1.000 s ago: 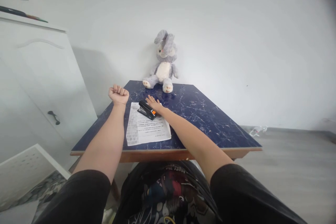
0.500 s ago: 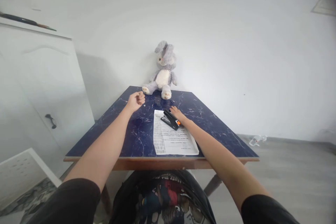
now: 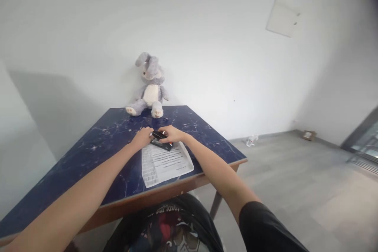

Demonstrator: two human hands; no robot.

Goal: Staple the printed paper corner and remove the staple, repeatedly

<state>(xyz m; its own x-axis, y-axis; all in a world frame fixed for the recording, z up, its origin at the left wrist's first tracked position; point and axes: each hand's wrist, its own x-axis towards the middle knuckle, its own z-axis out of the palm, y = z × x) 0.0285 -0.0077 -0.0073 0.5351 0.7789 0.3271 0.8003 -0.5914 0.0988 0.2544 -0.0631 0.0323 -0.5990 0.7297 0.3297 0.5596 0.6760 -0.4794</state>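
Observation:
A black stapler (image 3: 162,144) with an orange mark rests slantwise over the upper part of a printed sheet of paper (image 3: 168,165). From the right, my right hand (image 3: 171,134) grips the stapler, thumb on the near side and fingers curled over the far side. My left hand (image 3: 143,137) is closed by the stapler's left end, over the upper left corner of the paper. What its fingertips hold is hidden; a small pale patch shows between them and the stapler.
A grey plush rabbit (image 3: 152,90) sits at the back of the dark blue marbled table (image 3: 94,145), against the wall. A clear plastic item (image 3: 251,140) and a cardboard box (image 3: 309,135) lie on the floor to the right.
My view has turned right. My left hand has come from the table's left side to the stapler's end. My right hand has gone from lying beside the stapler to gripping it.

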